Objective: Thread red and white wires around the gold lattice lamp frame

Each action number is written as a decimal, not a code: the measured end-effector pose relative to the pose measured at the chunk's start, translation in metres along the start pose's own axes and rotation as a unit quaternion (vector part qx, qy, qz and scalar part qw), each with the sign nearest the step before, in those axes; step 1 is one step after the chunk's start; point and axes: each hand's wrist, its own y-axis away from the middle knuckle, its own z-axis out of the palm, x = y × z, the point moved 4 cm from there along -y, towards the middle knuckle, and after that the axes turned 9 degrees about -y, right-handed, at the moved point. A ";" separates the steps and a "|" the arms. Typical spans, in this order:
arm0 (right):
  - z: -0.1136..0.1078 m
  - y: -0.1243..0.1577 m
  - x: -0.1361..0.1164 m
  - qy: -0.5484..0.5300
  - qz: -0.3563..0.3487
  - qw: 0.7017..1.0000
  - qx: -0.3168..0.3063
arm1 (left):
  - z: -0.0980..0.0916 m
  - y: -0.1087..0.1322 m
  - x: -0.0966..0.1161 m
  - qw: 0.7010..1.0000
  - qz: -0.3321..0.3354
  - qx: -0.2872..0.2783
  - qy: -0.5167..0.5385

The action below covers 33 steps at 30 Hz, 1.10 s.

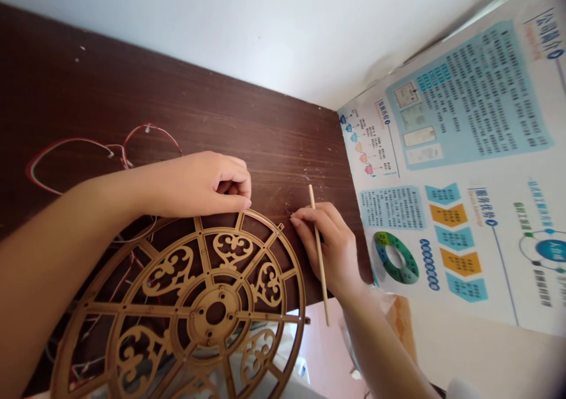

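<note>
My left hand (207, 184) is curled into a loose fist on the dark wooden table (247, 122), its fingers closed on nothing I can see. It sits at the rim of a large round gold filigree wheel (197, 319), and my left forearm crosses above the wheel. My right hand (327, 240) pinches a thin wooden stick (322, 275) between fingers and thumb. That hand is just beyond the wheel's rim, with its fingertips near the table surface.
Thin red and white wires (126, 162) lie in loops on the table, and more show through the wheel's openings. The table ends at an edge beside a printed wall poster (455, 151) with blue and orange panels. A cardboard box (400, 322) stands below that edge.
</note>
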 end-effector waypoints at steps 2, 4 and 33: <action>-0.001 0.002 0.006 -0.007 0.032 0.999 0.040 | 0.000 0.000 0.000 1.000 0.002 0.001 0.000; -0.001 0.003 0.012 -0.023 0.076 0.995 0.063 | 0.000 0.000 0.000 1.000 0.001 0.001 -0.003; 0.001 0.010 0.011 -0.074 0.086 0.993 0.040 | 0.002 -0.001 -0.004 1.000 -0.007 0.002 -0.020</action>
